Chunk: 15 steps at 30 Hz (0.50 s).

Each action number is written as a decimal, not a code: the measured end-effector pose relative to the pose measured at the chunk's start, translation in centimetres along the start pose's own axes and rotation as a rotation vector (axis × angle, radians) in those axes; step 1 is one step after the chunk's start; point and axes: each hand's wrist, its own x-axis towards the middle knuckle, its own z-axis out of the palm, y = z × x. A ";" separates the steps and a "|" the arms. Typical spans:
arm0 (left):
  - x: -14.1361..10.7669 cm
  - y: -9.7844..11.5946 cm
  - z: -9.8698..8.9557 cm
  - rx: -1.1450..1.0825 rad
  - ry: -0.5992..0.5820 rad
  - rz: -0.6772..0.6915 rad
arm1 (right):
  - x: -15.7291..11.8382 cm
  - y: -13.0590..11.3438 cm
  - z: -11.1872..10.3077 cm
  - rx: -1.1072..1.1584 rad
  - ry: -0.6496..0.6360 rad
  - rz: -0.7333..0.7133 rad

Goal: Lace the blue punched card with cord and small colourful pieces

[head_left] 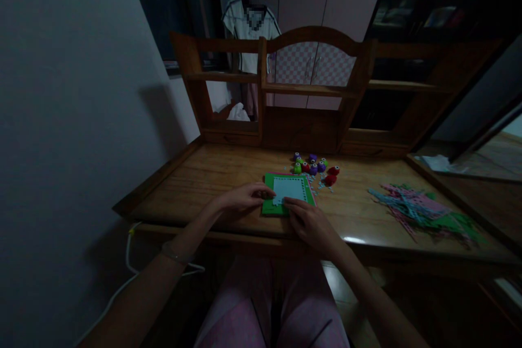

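A light blue paper sheet (289, 187) with a row of small punched holes along its top and right edges lies on a green card or booklet (268, 208). My left hand (243, 197) reaches in from the left, thumb and fingers closed at the sheet's lower left edge. From the right, my right hand (312, 224) has its fingertips on the sheet's lower edge, other fingers curled under. Between the fingertips, the paper's lower edge looks ragged, with small cut-out shapes. A pink layer shows along the green card's right edge.
Several red, green and purple craft punches (313, 168) stand behind the card, with tiny light blue paper bits around them. A pile of pink, blue and green paper strips (420, 209) lies at the right of the wooden desk (183, 187). A wooden shelf (310, 88) rises behind.
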 end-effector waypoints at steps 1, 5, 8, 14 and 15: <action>-0.1 0.1 0.2 0.007 0.012 -0.008 | 0.1 0.0 0.0 0.010 -0.012 0.006; 0.2 0.7 1.3 0.117 0.107 -0.045 | 0.3 0.3 -0.2 0.017 -0.057 0.015; 0.6 0.7 2.0 0.177 0.157 -0.029 | 0.3 0.4 -0.4 0.017 -0.065 0.009; 0.9 0.0 2.8 0.211 0.229 -0.010 | 0.5 0.4 -0.4 0.046 -0.064 0.006; 1.0 -0.1 2.9 0.224 0.248 -0.007 | 0.5 0.4 -0.4 0.049 -0.062 0.009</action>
